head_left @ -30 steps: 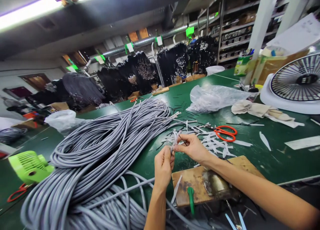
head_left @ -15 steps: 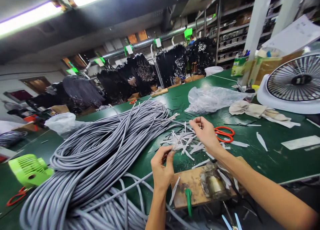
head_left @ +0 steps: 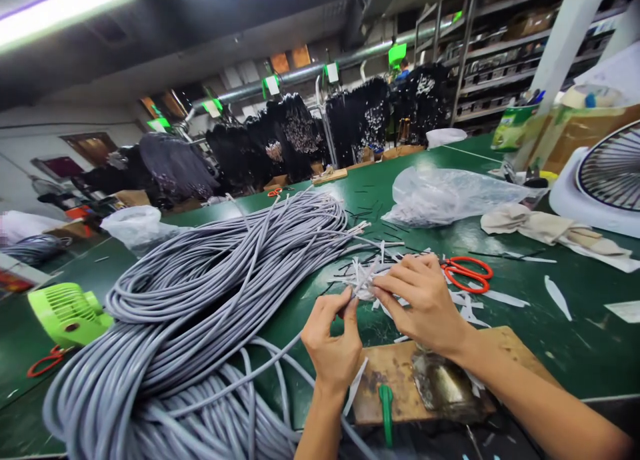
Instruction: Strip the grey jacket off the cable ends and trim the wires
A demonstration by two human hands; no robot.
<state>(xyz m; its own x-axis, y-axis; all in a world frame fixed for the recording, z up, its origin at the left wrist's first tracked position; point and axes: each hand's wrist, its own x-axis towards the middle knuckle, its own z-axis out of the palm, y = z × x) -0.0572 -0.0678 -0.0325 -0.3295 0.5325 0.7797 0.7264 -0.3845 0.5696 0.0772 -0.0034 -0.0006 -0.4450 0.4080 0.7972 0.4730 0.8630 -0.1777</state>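
Note:
My left hand (head_left: 334, 340) is closed in a pinch beside the pile of white strips (head_left: 357, 273). A grey cable (head_left: 287, 350) runs up to it from the left, and a short grey end seems to stick out past its fingertips. Just right of it, my right hand (head_left: 425, 307) has its fingers pressed together close to that end; what they hold, if anything, is hidden. A large coil of grey cable (head_left: 200, 293) lies left of both hands. Orange-handled scissors (head_left: 469, 275) rest beyond the right hand, their blades out of sight.
Below my hands is a wooden board (head_left: 380, 367) with a metal block (head_left: 445, 383) and a green handle (head_left: 386, 413). A plastic bag (head_left: 450, 197), cloth gloves (head_left: 550, 230) and a white fan (head_left: 585, 193) stand right; a green fan (head_left: 67, 313) stands left.
My right hand has come left and down, from over the strips' far side to beside my left fingertips. The view has swung slightly left. My left hand stays pinched.

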